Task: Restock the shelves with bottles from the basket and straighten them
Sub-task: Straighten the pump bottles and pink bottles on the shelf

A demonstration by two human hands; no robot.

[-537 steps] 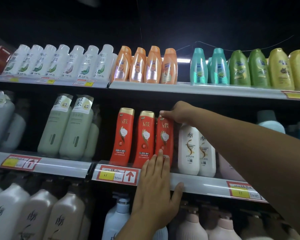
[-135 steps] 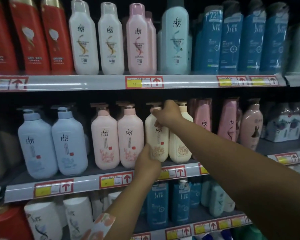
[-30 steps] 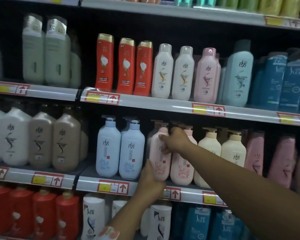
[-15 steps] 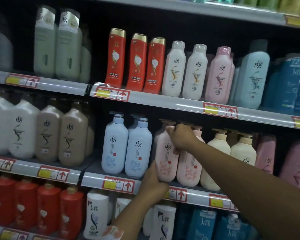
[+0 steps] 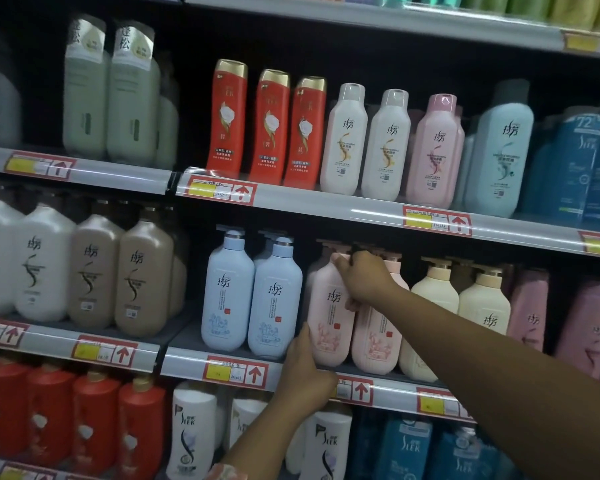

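A pale pink pump bottle point(image 5: 329, 320) stands at the front of the middle shelf point(image 5: 187, 367), with a second pink pump bottle point(image 5: 378, 337) close on its right. My right hand point(image 5: 364, 280) grips the first bottle's neck and shoulder just under the pump. My left hand point(image 5: 307, 370) holds the same bottle at its lower left side, thumb up along the bottle's edge, over the shelf rail. The basket is out of view.
Two light blue pump bottles point(image 5: 253, 296) stand left of the pink ones, two cream pump bottles point(image 5: 461, 306) right. Red, white and pink bottles line the shelf above point(image 5: 326, 202). Brown and white bottles fill the left bay; red and blue ones the lowest shelf.
Over the last second both hands kept their hold on the pink pump bottle, and my view came closer and shifted slightly. Earlier they handled a cream pump bottle further right.
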